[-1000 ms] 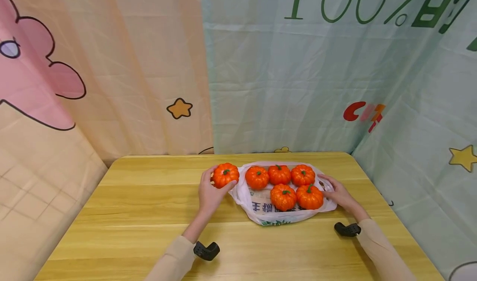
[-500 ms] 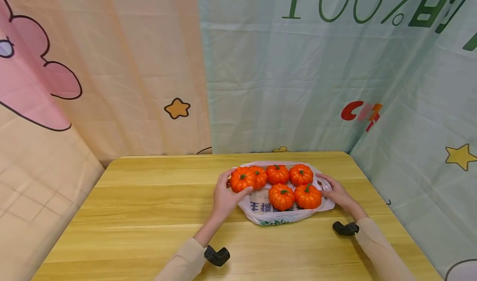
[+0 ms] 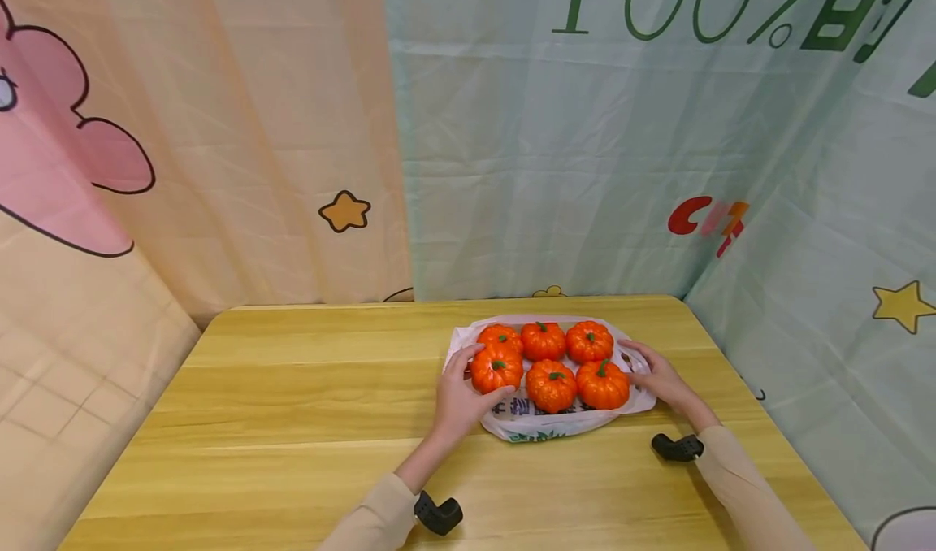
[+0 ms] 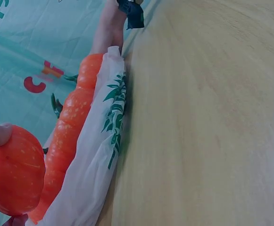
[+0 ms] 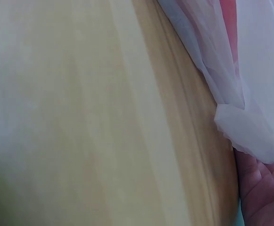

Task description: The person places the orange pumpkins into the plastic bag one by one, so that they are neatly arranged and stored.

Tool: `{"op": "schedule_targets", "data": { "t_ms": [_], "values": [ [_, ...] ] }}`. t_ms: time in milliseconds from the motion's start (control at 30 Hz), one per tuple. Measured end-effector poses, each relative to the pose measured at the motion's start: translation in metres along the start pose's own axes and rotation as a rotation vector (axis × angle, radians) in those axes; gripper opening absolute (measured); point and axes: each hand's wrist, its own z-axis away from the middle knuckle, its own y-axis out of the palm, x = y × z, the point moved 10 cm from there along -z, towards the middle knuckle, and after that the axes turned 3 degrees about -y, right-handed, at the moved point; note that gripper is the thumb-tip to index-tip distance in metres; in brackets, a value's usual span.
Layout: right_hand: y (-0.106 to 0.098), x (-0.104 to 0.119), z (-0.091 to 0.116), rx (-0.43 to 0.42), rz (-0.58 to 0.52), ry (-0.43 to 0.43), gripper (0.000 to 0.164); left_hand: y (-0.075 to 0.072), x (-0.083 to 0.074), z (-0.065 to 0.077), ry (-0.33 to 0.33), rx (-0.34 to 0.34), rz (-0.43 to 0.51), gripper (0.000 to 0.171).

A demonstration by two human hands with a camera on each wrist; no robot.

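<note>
My left hand (image 3: 462, 398) grips a small orange pumpkin (image 3: 497, 370) with a green stem, fingers on its far side and thumb at its near side. It is over the left end of a white plastic bag (image 3: 528, 431) with green print. In the left wrist view the held pumpkin (image 4: 15, 172) appears raised above the bag's side. Several similar pumpkins (image 3: 552, 386) sit in two rows on the bag, over printed cardboard-like material. At the bag's right end, my right hand (image 3: 661, 382) holds its edge; gathered plastic (image 5: 250, 132) covers those fingertips in the right wrist view.
A wooden table (image 3: 292, 421) carries the bag near its back edge. Printed curtains (image 3: 585, 169) hang behind and at both sides. A black wrist device (image 3: 439, 514) is on the left wrist, another black device (image 3: 678, 448) on the right.
My left hand has carried the pumpkin from left of the bag rightward, then nearer, to the front left spot in front of the back-row pumpkin. The right hand stays at the bag's edge.
</note>
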Motion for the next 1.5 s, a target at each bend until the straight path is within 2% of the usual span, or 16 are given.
{"op": "schedule_targets", "data": {
  "t_ms": [133,700,1133,1500],
  "values": [
    [-0.001,0.000,0.000,-0.005,0.004,-0.001,0.061,0.006,0.001,0.003,0.010,0.028,-0.020,0.071],
    [-0.001,-0.003,-0.001,0.005,0.001,-0.004,0.061,0.018,0.014,0.010,-0.041,0.073,-0.080,0.070],
    [0.000,-0.004,0.000,0.007,-0.017,0.012,0.062,0.018,0.019,0.011,-0.059,0.075,-0.129,0.069],
    [0.000,-0.001,0.000,0.002,-0.007,0.008,0.061,0.017,0.023,0.013,-0.065,0.073,-0.154,0.061]
  ]
}}
